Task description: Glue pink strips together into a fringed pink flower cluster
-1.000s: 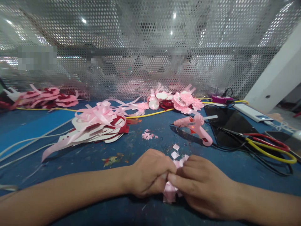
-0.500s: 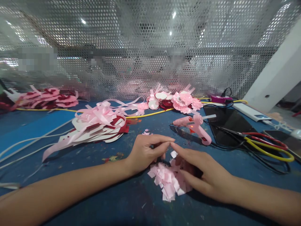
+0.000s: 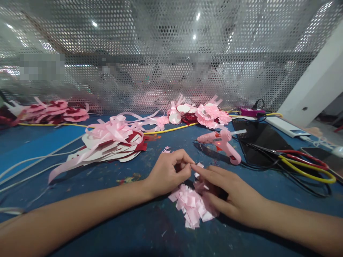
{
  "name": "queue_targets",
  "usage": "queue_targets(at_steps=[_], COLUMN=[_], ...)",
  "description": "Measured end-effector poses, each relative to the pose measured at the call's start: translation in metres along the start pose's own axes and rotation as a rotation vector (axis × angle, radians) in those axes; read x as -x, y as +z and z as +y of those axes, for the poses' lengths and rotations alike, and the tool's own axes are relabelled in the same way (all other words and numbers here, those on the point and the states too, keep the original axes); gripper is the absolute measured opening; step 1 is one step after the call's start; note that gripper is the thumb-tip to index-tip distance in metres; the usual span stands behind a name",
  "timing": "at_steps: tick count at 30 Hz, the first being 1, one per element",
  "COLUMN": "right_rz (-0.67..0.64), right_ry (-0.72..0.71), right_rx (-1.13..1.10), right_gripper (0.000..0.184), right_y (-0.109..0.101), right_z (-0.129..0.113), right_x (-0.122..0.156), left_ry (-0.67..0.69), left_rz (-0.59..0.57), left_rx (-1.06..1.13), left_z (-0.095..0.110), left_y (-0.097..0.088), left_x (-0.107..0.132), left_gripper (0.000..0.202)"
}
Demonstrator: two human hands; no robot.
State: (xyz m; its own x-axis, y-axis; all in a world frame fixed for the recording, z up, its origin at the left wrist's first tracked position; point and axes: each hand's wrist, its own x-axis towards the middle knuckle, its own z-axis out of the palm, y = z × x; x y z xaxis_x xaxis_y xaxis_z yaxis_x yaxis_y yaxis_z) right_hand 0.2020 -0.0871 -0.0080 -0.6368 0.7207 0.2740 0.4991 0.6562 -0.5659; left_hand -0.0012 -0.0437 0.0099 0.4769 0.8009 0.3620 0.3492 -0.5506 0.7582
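Observation:
My left hand (image 3: 170,175) is closed in a pinch, its fingertips meeting the tip of my right index finger; anything between them is too small to make out. My right hand (image 3: 233,194) arches over a heap of cut pink ribbon pieces (image 3: 190,201), index finger stretched out and thumb apart from it, its other fingers partly hidden. A pale ribbon scrap (image 3: 198,167) lies just behind the fingertips. More scraps (image 3: 166,150) rest beyond my left hand. A pink glue gun (image 3: 219,141) with a clear glue stick stands farther back, its small light glowing orange.
Pink ribbons (image 3: 112,128) lie over a stack of white and red cutouts (image 3: 125,151) at left. Pink rosettes (image 3: 210,114) sit along the perforated metal screen (image 3: 160,71). Scissors (image 3: 302,160), a dark flat panel (image 3: 262,142) and cables are at right.
My left fingers have bent more and drawn slightly down and left, and my right index fingertip has followed. The ribbon heap and glue gun stay put.

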Motion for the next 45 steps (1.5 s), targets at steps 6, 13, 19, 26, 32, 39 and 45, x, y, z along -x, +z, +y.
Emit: queue_targets(at_steps=[6,13,19,26,32,39,45], right_rz=[-0.039,-0.106,-0.072,0.118,0.233,0.361,0.422], right_ry=[-0.048,-0.078,-0.143,-0.222,-0.012,0.049,0.101], right_rx=[0.035,0.098,0.081,0.040,-0.110,-0.173,-0.200], right_gripper=[0.064,0.056,0.016,0.015,0.012,0.012,0.015], right_y=[0.0015,0.0004,-0.0001,-0.0011,-0.0057,-0.0056,-0.0055], right_z=[-0.0018,-0.0010,-0.0016,0.0017,0.0000,0.0034,0.0072], right_x=[0.0008,-0.0008,-0.0038,0.0002,-0.0019,-0.0049,-0.0078], left_ry=[-0.186,-0.300,-0.301,-0.236,-0.138,-0.168,-0.144], left_rz=[0.032,0.034,-0.016,-0.087,-0.146,-0.134,-0.136], left_rx=[0.125,0.159,0.207,0.190,0.115,0.099,0.056], left_z=[-0.0017,-0.0042,-0.0032,0.0001,0.0008,-0.0017,-0.0013], left_y=[0.0002,0.0003,-0.0004,-0.0010,-0.0005,-0.0005,0.0000], left_x=[-0.0045,-0.0086,-0.0093,-0.0068,-0.0071,-0.0076,-0.0056], left_gripper=[0.014,0.012,0.020,0.038,0.019,0.017,0.014])
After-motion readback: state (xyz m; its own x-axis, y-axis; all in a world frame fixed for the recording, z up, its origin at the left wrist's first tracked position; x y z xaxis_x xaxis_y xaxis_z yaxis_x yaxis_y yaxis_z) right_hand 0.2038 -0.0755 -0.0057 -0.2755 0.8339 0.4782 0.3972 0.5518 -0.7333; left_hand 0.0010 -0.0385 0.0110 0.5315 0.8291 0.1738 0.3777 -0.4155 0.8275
